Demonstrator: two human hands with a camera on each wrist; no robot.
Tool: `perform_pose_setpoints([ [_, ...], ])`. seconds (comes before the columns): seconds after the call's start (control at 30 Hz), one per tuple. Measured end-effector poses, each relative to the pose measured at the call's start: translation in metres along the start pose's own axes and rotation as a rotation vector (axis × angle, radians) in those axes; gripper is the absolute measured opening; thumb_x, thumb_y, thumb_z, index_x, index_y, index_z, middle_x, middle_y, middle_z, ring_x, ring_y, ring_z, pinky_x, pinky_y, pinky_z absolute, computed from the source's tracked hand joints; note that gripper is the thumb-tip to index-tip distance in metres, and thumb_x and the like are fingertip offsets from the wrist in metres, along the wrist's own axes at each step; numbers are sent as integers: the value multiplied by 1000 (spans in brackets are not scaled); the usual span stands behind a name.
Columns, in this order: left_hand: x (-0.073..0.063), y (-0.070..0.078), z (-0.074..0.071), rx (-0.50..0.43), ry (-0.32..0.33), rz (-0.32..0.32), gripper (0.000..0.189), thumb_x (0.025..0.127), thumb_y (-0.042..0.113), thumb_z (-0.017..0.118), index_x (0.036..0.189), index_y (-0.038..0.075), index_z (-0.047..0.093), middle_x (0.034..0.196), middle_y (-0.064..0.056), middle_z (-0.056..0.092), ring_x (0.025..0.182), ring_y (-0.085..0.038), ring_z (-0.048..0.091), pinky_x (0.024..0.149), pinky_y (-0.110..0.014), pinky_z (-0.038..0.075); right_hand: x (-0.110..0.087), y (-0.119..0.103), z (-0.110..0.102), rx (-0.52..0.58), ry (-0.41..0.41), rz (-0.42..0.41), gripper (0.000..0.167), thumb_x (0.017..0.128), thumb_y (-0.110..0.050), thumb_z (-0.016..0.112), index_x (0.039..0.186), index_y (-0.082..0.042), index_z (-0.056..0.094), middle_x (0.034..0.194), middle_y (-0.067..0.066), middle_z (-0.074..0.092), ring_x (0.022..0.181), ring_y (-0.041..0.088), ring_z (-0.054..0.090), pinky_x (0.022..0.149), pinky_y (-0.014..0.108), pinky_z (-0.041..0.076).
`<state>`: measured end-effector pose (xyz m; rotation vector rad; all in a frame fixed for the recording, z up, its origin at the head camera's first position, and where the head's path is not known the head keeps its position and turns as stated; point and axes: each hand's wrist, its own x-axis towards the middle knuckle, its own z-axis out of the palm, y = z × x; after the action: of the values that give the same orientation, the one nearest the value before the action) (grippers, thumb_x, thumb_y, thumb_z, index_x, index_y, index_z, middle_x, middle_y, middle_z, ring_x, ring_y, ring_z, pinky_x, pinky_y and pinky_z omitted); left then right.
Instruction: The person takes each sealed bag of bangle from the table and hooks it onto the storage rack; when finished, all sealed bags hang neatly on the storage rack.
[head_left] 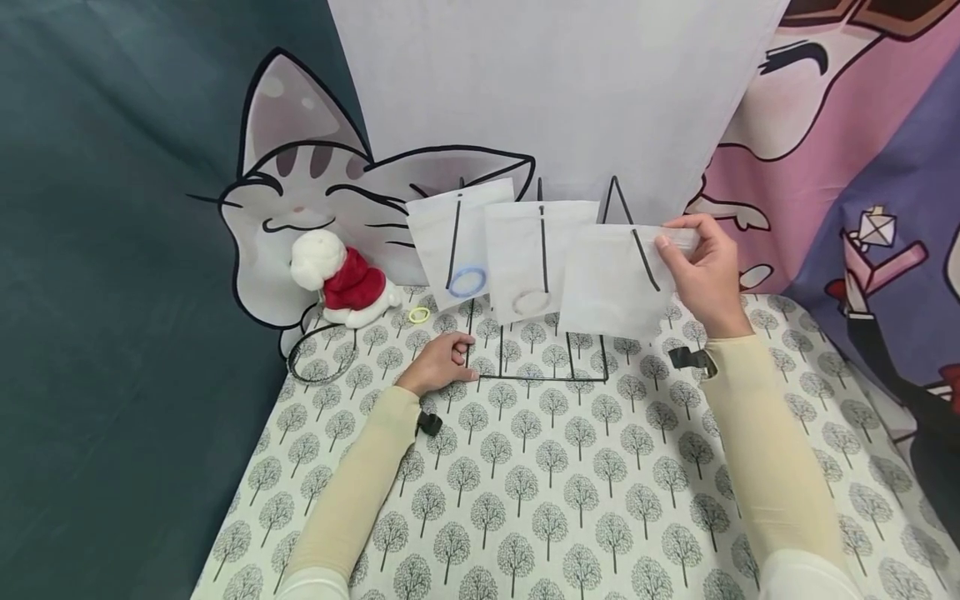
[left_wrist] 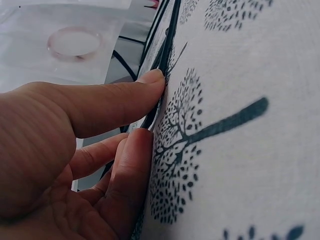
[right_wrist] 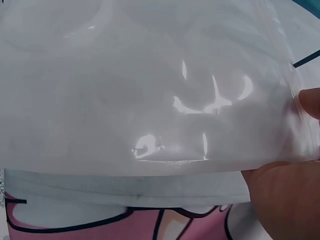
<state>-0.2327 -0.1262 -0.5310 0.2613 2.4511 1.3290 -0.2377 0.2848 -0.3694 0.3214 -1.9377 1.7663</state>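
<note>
A black wire rack (head_left: 542,379) stands on the cloth with three translucent white pouches on its prongs. My right hand (head_left: 705,271) pinches the top right corner of the right pouch (head_left: 603,279), through which a prong passes. This pouch (right_wrist: 110,110) fills most of the right wrist view. The middle pouch (head_left: 510,267) holds a pale pinkish bangle (left_wrist: 51,50), and the left pouch (head_left: 435,229) holds a blue bangle (head_left: 468,292). At the rack's front left corner, my left hand (head_left: 438,365) grips the base wire (left_wrist: 171,42) between thumb and fingers.
A white plush toy in a red coat (head_left: 352,279) sits at the back left. Close by lie a black hoop (head_left: 291,358) and a small yellow ring (head_left: 419,322). Printed curtains (head_left: 562,83) hang right behind the rack. A tree-patterned cloth (head_left: 555,492) covers the table.
</note>
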Motion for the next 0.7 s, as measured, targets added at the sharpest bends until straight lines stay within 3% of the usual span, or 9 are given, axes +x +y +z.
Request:
perform_pose_setpoints([
  [0.37, 0, 1, 0, 8, -2, -5, 74, 78, 12, 93, 144, 11, 60, 117, -5, 61, 101, -20, 58, 104, -43, 51, 23, 15, 12, 65, 71, 5, 16, 93, 3, 73, 110, 1, 72, 90, 4, 74, 73, 12, 69, 66, 21, 57],
  [0.7, 1, 0, 0, 9, 2, -10, 73, 78, 12, 94, 144, 12, 61, 117, -5, 60, 100, -21, 58, 102, -43, 51, 30, 28, 19, 157, 111, -37, 15, 93, 7, 71, 107, 3, 72, 92, 4, 73, 79, 13, 68, 71, 22, 56],
])
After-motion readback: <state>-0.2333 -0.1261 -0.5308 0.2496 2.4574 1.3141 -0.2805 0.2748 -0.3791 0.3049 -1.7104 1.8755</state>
